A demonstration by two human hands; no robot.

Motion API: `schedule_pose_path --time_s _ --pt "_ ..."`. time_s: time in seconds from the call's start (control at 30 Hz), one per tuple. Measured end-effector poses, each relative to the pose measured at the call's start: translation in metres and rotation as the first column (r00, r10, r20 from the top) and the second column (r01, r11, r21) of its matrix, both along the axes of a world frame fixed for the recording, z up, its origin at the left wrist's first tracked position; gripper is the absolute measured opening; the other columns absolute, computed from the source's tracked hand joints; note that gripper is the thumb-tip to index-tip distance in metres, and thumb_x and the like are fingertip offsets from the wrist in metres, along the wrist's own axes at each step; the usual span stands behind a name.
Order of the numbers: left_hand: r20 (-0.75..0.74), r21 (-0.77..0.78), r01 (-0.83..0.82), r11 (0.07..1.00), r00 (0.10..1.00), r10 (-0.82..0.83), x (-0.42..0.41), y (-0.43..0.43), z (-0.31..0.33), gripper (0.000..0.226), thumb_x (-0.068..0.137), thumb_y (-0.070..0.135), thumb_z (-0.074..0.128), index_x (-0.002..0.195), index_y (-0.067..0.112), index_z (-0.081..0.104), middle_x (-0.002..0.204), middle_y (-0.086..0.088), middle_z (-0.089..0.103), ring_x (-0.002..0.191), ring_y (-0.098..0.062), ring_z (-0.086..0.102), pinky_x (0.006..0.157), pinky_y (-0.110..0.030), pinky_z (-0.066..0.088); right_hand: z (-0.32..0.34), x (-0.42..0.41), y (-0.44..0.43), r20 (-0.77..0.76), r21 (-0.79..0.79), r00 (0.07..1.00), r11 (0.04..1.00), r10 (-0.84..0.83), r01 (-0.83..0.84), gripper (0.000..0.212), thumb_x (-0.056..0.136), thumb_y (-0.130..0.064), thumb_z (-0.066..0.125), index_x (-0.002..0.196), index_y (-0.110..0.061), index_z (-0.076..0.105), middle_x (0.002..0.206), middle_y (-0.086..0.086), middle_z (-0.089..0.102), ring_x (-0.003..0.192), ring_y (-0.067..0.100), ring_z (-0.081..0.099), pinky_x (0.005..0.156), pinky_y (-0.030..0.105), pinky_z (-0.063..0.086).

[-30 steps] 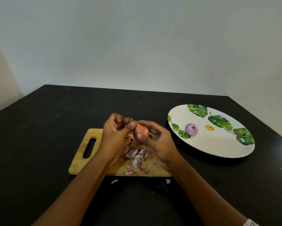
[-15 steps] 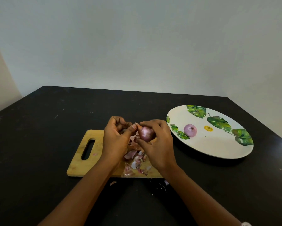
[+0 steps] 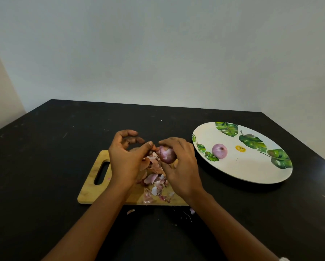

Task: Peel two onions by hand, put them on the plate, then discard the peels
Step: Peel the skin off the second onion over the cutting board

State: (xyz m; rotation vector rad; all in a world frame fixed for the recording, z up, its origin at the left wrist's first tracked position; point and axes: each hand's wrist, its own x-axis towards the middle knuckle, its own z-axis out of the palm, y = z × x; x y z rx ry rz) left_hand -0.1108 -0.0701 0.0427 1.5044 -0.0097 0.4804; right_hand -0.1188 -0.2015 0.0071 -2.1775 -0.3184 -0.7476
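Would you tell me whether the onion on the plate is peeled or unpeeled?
Peeled: the onion on the plate shows smooth pale purple flesh, with no papery skin visible.

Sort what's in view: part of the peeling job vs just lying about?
Job:
- second onion, gripped in right hand
- left hand, thumb at that onion
- peeled onion on plate
- peels piled on cutting board
- stray peel bits on black table

Lying about:
- cutting board and black table, supports only

right grip [image 3: 182,166] holds onion [image 3: 167,155] over board [image 3: 94,185] | left grip [image 3: 126,162] pinches peel strip [image 3: 155,147] | peeled onion [image 3: 219,151] on plate [image 3: 242,172]
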Motion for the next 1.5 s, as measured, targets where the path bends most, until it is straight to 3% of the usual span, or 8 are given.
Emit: schedule_pose_path --time_s 0.23,0.37,0.47,0.57,0.7,1.07,1.33,1.5 --pt "0.075 0.002 0.02 1.0 0.997 -0.02 -0.001 -0.001 -0.001 0.029 0.077 0.001 0.07 0.101 0.012 0.057 0.082 0.004 0.068 0.076 -0.004 0.068 0.062 -0.012 0.051 0.001 -0.001 0.0 -0.049 0.068 0.998 0.997 0.044 -0.041 0.047 0.078 -0.01 0.077 0.115 -0.028 0.054 0.109 -0.022 0.047 0.109 0.005 0.045 0.091 0.018 0.044" --pt "0.193 0.228 -0.015 0.973 0.981 -0.03 0.0 0.001 -0.002 0.012 0.085 0.015 0.064 0.095 0.022 0.063 0.085 0.01 0.068 0.079 -0.001 0.067 0.07 -0.014 0.053 -0.001 0.001 -0.004 -0.117 0.225 0.989 0.973 0.086 -0.058 0.052 0.075 -0.012 0.081 0.11 -0.035 0.051 0.11 -0.019 0.053 0.109 0.006 0.052 0.089 0.02 0.05" --pt "0.203 0.323 0.045 0.945 0.972 -0.116 0.001 0.005 0.001 0.022 0.08 0.019 0.069 0.099 0.027 0.062 0.092 0.015 0.066 0.086 0.0 0.064 0.073 -0.011 0.05 0.001 0.002 -0.007 -0.149 0.33 0.982 0.942 0.12 -0.065 0.053 0.072 -0.011 0.083 0.109 -0.034 0.052 0.114 -0.006 0.058 0.106 0.009 0.056 0.085 0.016 0.05" --pt "0.121 0.54 0.123 0.832 0.968 -0.222 0.004 0.01 0.001 0.039 0.073 0.021 0.077 0.105 0.036 0.059 0.101 0.023 0.059 0.094 0.002 0.057 0.076 -0.01 0.046 0.003 0.002 -0.009 -0.138 0.339 0.979 0.936 0.147 -0.092 0.055 0.071 -0.006 0.082 0.106 -0.035 0.052 0.113 -0.006 0.059 0.106 0.007 0.057 0.083 0.012 0.048" --pt "0.177 0.626 0.063 0.777 0.959 -0.221 0.006 0.013 -0.003 0.026 0.076 0.013 0.074 0.093 0.032 0.066 0.091 0.021 0.06 0.091 0.0 0.058 0.076 -0.009 0.045 0.003 0.002 -0.009 -0.121 0.318 0.976 0.939 0.179 -0.133 0.053 0.072 -0.011 0.082 0.104 -0.039 0.051 0.112 -0.01 0.058 0.106 0.005 0.056 0.084 0.014 0.049" --pt "0.171 0.482 0.092 0.871 0.965 -0.196 0.006 0.013 0.001 0.018 0.082 0.008 0.068 0.092 0.022 0.066 0.085 0.014 0.066 0.084 0.003 0.064 0.072 -0.006 0.048 -0.002 0.002 -0.009 -0.124 0.278 0.972 0.947 0.201 -0.161 0.05 0.075 -0.012 0.081 0.112 -0.032 0.054 0.114 -0.008 0.058 0.108 0.011 0.056 0.085 0.017 0.05" --pt "0.063 0.31 0.111 0.944 0.989 -0.137 0.003 0.012 0.006 0.021 0.081 0.006 0.069 0.094 0.022 0.063 0.071 0.007 0.07 0.067 0.001 0.067 0.058 -0.007 0.047 0.0 0.0 -0.007 -0.133 0.199 0.972 0.966 0.193 -0.164 0.06 0.076 -0.008 0.077 0.108 -0.049 0.047 0.115 -0.018 0.055 0.112 0.007 0.053 0.093 0.025 0.05" --pt "0.004 0.212 0.108 0.971 0.994 -0.111 0.001 0.013 0.007 0.023 0.082 0.006 0.067 0.098 0.021 0.061 0.068 0.003 0.07 0.064 0.0 0.067 0.051 -0.006 0.045 0.003 -0.003 -0.005 -0.129 0.226 0.965 0.955 0.226 -0.193 0.06 0.077 -0.003 0.076 0.114 -0.041 0.048 0.119 -0.009 0.056 0.114 0.007 0.054 0.094 0.025 0.051"
